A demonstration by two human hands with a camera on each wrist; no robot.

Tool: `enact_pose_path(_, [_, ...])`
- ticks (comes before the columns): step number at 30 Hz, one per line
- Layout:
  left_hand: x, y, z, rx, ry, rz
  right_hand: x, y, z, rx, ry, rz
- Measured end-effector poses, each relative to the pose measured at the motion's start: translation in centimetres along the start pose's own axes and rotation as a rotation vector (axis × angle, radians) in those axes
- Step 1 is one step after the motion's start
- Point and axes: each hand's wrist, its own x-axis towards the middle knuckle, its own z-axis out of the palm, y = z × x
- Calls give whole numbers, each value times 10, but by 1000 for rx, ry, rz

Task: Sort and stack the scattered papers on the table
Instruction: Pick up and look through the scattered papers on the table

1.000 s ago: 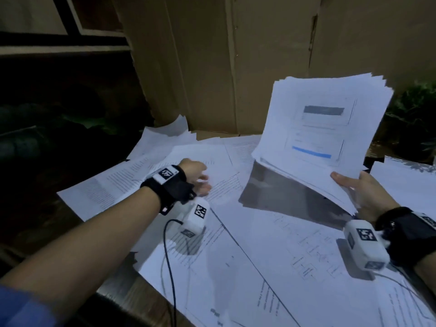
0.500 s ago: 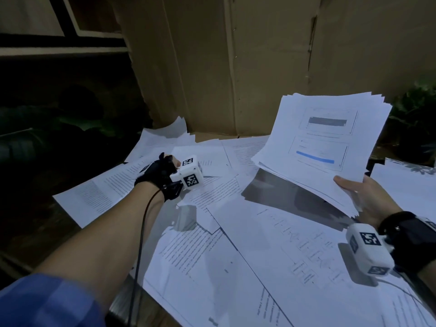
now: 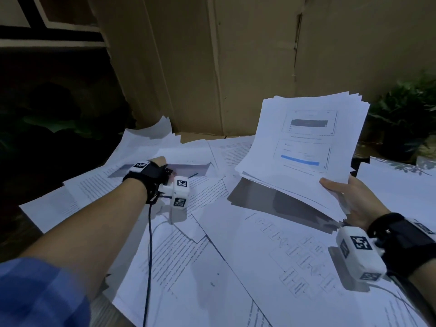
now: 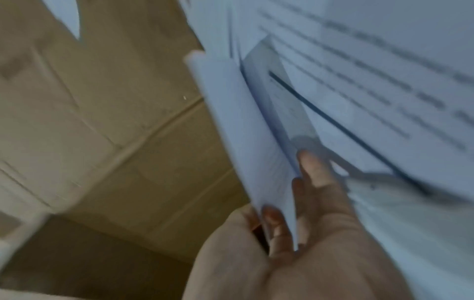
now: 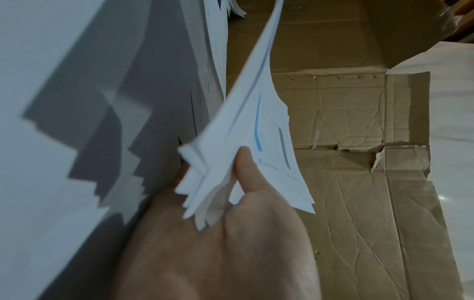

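Printed white papers (image 3: 271,244) lie scattered and overlapping across the table. My right hand (image 3: 349,199) holds a fanned stack of sheets (image 3: 304,147) tilted up above the table's right side, thumb (image 5: 243,164) on top of the stack's corner (image 5: 223,174). My left hand (image 3: 158,164) reaches to the far left of the table and pinches the edge of a single sheet (image 3: 186,156), lifting it off the pile. In the left wrist view the fingers (image 4: 315,172) lie under that sheet (image 4: 243,125) and the thumb lies on its other side.
A large brown cardboard sheet (image 3: 236,67) stands upright behind the table. Green plants (image 3: 408,109) sit at the far right, and dark foliage lies beyond the table's left edge. A cable (image 3: 148,256) runs along my left forearm over the papers.
My left hand turned over and reached farther back, taking hold of a sheet's edge and raising it. The right hand's stack sank slightly and tilted more upright.
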Motion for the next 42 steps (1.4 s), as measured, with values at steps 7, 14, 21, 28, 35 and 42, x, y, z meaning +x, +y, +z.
enact_pose_path(7, [-43, 45, -1, -289, 123, 341, 10, 8, -8, -95, -4, 6])
enact_pose_path(14, [-103, 87, -3, -264, -107, 563, 10, 10, -8, -132, -37, -31])
enact_pose_path(21, [-121, 103, -13, -299, 42, 643, 9, 10, -5, -115, -21, -19])
enact_pose_path(28, [-119, 80, 19, -104, -107, 495, 6, 7, -2, -179, -34, -14])
enact_pose_path(35, [-118, 26, 83, -43, -290, 241, -9, -2, 5, -205, -167, 4])
enact_pose_path(42, [-115, 33, 98, -43, -436, 153, -14, -4, 13, -172, -120, 91])
